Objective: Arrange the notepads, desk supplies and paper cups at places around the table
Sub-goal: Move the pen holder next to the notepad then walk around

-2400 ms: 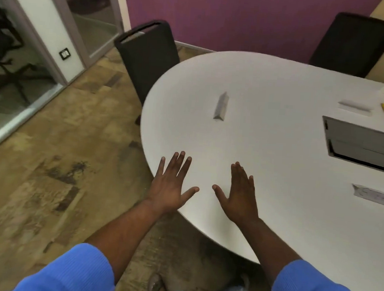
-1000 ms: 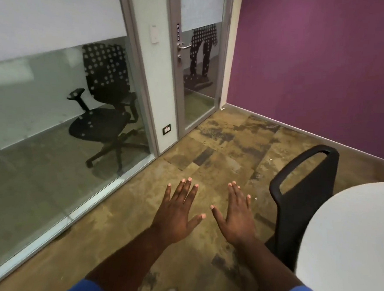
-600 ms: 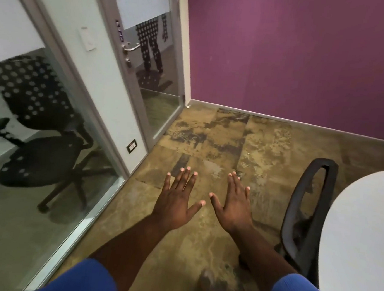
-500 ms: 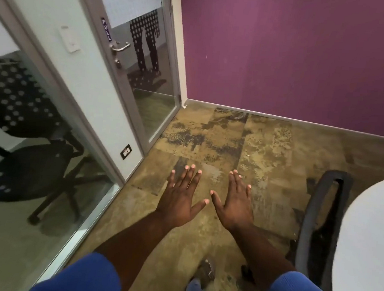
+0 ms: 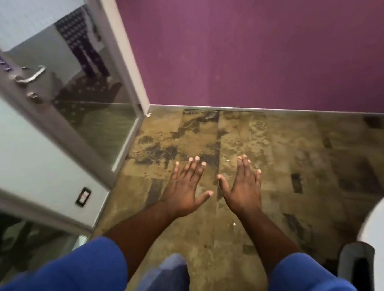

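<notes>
My left hand (image 5: 184, 188) and my right hand (image 5: 244, 186) are stretched out flat in front of me, palms down, fingers apart, holding nothing. Both hover over the mottled brown floor, side by side and a short gap apart. Only a curved sliver of the white table (image 5: 383, 224) shows at the right edge. No notepads, desk supplies or paper cups are in view.
A glass door (image 5: 61, 86) with a metal handle (image 5: 31, 77) stands at the left, in a grey frame. A purple wall (image 5: 261, 48) runs across the back. The top of a black chair (image 5: 357, 268) shows at the lower right beside the table.
The view has swung away from the table toward the door and wall corner, and I have come closer to them. My hands stay flat and empty; the chair has slid to the lower right.
</notes>
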`<action>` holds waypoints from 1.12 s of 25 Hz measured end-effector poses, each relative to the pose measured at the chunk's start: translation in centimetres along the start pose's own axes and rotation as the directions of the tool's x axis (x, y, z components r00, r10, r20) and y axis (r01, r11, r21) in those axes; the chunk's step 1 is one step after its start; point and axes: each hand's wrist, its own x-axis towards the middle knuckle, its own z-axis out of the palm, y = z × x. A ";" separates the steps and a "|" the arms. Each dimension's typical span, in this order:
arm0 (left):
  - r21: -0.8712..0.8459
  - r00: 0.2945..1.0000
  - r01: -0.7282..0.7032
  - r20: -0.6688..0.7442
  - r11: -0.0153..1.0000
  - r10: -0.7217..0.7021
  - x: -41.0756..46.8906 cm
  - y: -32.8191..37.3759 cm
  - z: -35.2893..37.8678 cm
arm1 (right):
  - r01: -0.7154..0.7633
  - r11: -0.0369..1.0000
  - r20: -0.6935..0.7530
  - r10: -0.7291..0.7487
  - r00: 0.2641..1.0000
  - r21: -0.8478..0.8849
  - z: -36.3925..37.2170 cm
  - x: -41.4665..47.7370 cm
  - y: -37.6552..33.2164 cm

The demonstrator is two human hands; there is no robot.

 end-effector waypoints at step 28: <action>-0.124 0.445 -0.883 0.080 0.452 0.892 80.8 42.8 9.7 | -0.800 0.599 -0.474 0.699 0.536 -0.022 -17.8 41.8 54.1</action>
